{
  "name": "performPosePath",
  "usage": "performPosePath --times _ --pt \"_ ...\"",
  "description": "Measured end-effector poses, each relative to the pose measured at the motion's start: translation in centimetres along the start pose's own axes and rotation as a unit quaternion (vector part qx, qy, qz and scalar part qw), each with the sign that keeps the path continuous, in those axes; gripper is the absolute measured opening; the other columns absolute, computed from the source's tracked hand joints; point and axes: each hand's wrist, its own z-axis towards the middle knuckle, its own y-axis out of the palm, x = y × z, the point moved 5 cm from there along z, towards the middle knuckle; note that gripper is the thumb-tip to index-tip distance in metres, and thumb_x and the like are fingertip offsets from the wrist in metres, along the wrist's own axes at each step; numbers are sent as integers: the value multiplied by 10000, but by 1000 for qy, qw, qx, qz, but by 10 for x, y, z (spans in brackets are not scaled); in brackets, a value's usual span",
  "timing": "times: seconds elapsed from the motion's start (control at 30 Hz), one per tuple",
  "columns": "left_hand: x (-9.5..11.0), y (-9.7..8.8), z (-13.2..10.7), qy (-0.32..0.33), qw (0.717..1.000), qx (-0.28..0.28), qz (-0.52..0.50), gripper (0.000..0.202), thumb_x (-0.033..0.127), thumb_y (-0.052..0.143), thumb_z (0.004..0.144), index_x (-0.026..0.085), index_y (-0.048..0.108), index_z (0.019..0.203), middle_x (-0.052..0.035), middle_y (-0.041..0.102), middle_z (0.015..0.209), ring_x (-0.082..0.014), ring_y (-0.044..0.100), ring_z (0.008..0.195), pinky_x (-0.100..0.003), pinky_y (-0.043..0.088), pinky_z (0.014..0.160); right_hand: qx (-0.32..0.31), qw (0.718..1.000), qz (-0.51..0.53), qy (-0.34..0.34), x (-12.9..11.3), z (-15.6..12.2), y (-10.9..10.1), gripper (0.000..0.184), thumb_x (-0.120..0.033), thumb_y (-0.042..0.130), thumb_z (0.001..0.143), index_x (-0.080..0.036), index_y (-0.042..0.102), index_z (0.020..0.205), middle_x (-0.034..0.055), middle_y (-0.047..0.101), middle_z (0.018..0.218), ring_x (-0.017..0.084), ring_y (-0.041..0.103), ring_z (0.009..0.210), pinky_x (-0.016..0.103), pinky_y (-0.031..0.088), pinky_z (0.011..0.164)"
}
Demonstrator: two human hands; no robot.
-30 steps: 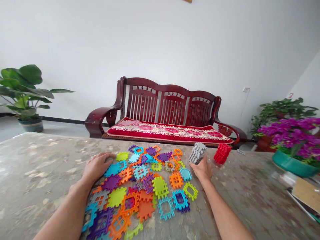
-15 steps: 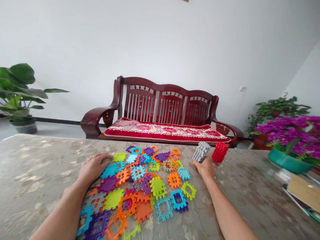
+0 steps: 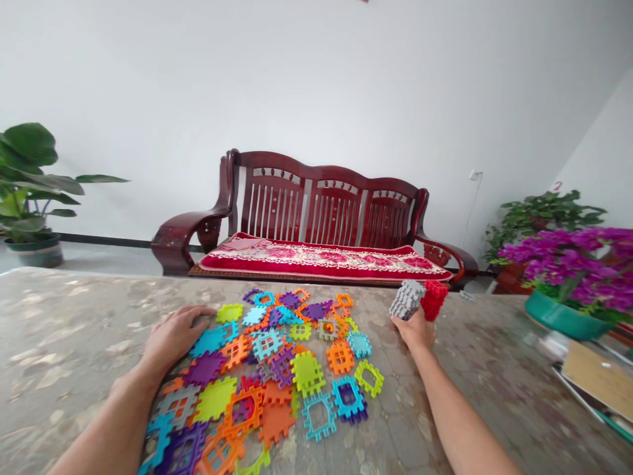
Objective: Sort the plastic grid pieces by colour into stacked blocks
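Note:
A spread of flat, toothed plastic tiles [image 3: 277, 369] in orange, purple, blue, green and grey lies on the marbled table [image 3: 74, 343]. My left hand [image 3: 171, 336] rests palm down, fingers stretched, on the tiles at the spread's left edge. My right hand [image 3: 416, 328] is closed round a grey stack of tiles [image 3: 406, 299], held up to the right of the spread. The grey stack touches or nearly touches a red stack of tiles [image 3: 434, 299] standing on the table just beyond it.
A dark wooden bench [image 3: 316, 218] with a red flowered cushion stands past the table. A teal pot of purple flowers [image 3: 568, 284] and some papers [image 3: 598, 379] sit at the table's right. A leafy plant [image 3: 30, 191] stands on the floor at left.
My right hand has carried the grey stack to the right, up against the red stack. My left hand has stayed on the tiles. The view has shifted slightly.

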Motion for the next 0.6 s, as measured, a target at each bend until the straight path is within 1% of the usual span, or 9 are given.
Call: performPosePath --times 0.07,0.17,0.27,0.37,0.5,0.6 --pt "0 0 0 -4 1000 2 9 349 393 470 834 330 722 1067 -59 668 1263 -307 618 1145 -445 466 974 3 1000 10 -1 1 1 0 772 -568 666 644 -171 525 1291 182 695 1080 378 629 1044 541 463 907" --pt "1 -1 -1 -9 1000 5 15 341 388 486 828 341 717 1074 -54 674 1256 -307 622 1137 -442 472 956 5 1000 22 4 2 1 0 804 -575 674 634 -169 511 1308 190 692 1093 384 623 1059 551 458 908" --pt "2 -1 -1 -7 1000 3 19 344 391 491 827 337 711 1086 -54 672 1260 -300 617 1144 -427 467 963 -5 1000 17 11 3 0 -1 841 -595 679 628 -163 493 1326 193 685 1119 382 620 1076 530 469 903" --pt "5 -2 -3 -10 1000 -7 15 370 402 443 855 320 703 1105 -51 663 1276 -285 605 1164 -419 451 993 -13 1000 23 14 5 -3 -3 868 -608 699 606 -160 493 1320 194 677 1154 372 626 1080 490 483 897" --pt "11 -6 -5 -28 999 -22 -8 450 428 335 902 288 684 1150 -48 653 1304 -261 592 1195 -405 427 1036 8 996 94 -2 12 -7 -3 833 -532 719 599 -163 494 1311 162 685 1188 354 630 1084 458 472 927" --pt "19 -10 -8 -43 999 -20 -27 470 440 321 907 278 678 1165 -26 680 1270 -226 600 1192 -343 435 1029 30 990 135 -29 19 -9 -3 793 -505 674 640 -142 484 1318 166 695 1176 359 621 1099 481 438 968"
